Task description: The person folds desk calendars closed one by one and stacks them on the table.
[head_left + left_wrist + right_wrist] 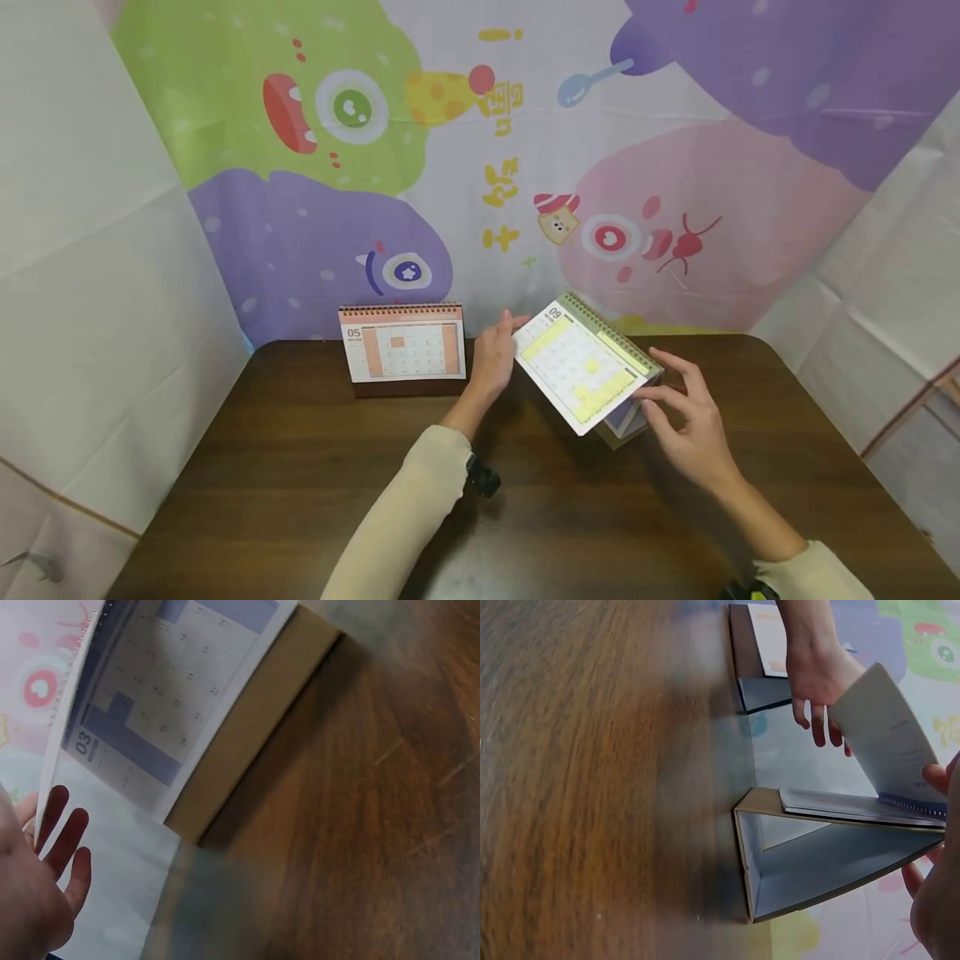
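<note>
A green-topped desk calendar stands tilted on the table, its "09" page lifted away from the stand. Beneath that page a lilac "03" sheet shows in the left wrist view. My left hand holds the lifted page's left edge, which runs between thumb and fingers. At the calendar's right end, my right hand grips near the spiral binding, some fingers behind the stand and one digit against the lifted page. The stand's hollow triangular base shows in the right wrist view.
A second desk calendar, pink-topped and on "05", stands upright to the left, close to the left hand. Both are on a dark wooden table. A cartoon-printed cloth hangs right behind, with white cloth on the sides.
</note>
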A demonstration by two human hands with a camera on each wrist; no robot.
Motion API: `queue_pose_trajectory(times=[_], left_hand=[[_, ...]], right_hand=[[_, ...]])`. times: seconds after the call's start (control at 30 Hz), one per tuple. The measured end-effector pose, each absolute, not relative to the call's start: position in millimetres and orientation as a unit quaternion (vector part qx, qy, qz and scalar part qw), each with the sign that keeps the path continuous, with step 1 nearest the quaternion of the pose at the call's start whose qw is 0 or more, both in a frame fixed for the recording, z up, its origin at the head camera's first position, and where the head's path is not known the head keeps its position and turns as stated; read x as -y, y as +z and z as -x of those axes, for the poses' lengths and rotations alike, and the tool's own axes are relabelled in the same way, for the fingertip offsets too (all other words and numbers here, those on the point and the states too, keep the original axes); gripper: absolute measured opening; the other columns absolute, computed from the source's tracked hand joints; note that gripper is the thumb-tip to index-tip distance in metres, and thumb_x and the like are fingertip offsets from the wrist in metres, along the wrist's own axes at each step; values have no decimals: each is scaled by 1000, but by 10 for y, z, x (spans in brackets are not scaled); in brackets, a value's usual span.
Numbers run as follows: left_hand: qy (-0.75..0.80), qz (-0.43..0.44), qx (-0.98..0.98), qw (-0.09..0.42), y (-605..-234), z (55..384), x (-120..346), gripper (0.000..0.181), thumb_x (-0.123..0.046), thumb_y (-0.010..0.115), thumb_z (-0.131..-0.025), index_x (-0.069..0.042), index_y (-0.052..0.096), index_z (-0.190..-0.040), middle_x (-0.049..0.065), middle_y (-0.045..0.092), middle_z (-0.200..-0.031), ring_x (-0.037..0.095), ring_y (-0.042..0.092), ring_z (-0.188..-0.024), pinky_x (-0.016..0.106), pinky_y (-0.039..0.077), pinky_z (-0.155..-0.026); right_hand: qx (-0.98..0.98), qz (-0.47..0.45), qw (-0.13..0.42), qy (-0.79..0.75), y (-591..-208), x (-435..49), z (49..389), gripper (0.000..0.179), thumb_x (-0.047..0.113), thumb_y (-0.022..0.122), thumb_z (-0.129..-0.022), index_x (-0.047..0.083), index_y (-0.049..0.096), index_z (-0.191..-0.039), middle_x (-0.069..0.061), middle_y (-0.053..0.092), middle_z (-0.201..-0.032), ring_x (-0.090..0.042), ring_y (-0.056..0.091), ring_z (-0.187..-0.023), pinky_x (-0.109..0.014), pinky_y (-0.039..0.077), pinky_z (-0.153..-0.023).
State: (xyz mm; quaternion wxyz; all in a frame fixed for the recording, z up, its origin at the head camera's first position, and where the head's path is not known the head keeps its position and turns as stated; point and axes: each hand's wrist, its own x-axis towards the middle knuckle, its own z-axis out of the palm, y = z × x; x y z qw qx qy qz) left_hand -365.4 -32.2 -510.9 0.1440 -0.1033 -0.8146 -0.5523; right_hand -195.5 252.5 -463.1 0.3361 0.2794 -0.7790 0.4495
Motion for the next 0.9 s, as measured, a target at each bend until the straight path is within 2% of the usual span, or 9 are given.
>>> queue_pose_trajectory(times=[0.1,0.17,0.27,0.33,0.43,0.6,0.7,0.8,0.9], left_hand=[[-543,96,825,119,-4890,3411,311,75,-54,20,-122,-14,80,-142,13,84,-132,33,76,-123,50,57,-109],[-541,88,832,84,-4723,3242,301,71,-51,21,-123,-11,76,-147,16,79,-144,38,70,-140,56,52,-122],[-522,89,847,38,-4673,3207,293,69,-50,21,-123,-12,69,-155,12,69,-161,36,59,-157,56,44,-132],[-506,105,856,19,-4803,3317,299,72,-57,20,-122,-16,65,-160,6,62,-169,31,52,-164,55,39,-137],[-489,126,863,1,-5056,3523,284,77,-66,18,-119,-20,60,-165,2,58,-173,28,48,-167,53,37,-139],[-500,135,855,-38,-5063,3460,249,75,-67,21,-118,-23,50,-172,-1,50,-179,28,40,-171,51,27,-144],[-494,144,857,-40,-5238,3586,242,75,-71,23,-117,-27,48,-173,-5,48,-180,24,39,-172,46,29,-144],[-482,161,860,-35,-5296,3623,237,72,-67,27,-119,-25,46,-174,-5,46,-181,23,38,-173,43,30,-143],[-485,170,857,-30,-5395,3707,217,73,-69,27,-118,-26,45,-174,-5,46,-181,22,38,-173,46,32,-142]], right_hand=[[781,-271,334,452,-4648,-2519,1951,27,-22,72,-88,-2,84,-101,-22,58,-160,-3,51,-151,-8,42,-116],[786,-265,330,450,-4660,-2521,1951,26,-21,72,-89,0,84,-99,-25,59,-158,-2,49,-153,-9,39,-121],[795,-259,326,441,-4683,-2531,1964,25,-20,73,-89,2,83,-95,-31,59,-155,1,46,-155,-11,35,-125],[799,-257,327,434,-4698,-2540,1979,25,-20,74,-89,3,82,-93,-33,60,-153,3,45,-156,-11,33,-127],[801,-256,332,427,-4715,-2552,1999,24,-20,75,-88,3,82,-91,-33,62,-151,3,46,-155,-10,32,-127],[812,-234,332,420,-4745,-2585,1999,22,-18,76,-88,4,78,-85,-33,63,-146,9,45,-149,-8,33,-122],[821,-218,326,414,-4761,-2603,1992,22,-16,77,-89,5,74,-82,-34,63,-142,14,43,-144,-7,32,-117],[826,-215,324,407,-4772,-2615,1993,23,-15,77,-88,7,74,-81,-33,64,-141,15,44,-140,-6,32,-114],[827,-218,323,405,-4775,-2630,2001,23,-14,78,-88,8,75,-83,-32,65,-141,15,45,-138,-5,32,-113]])
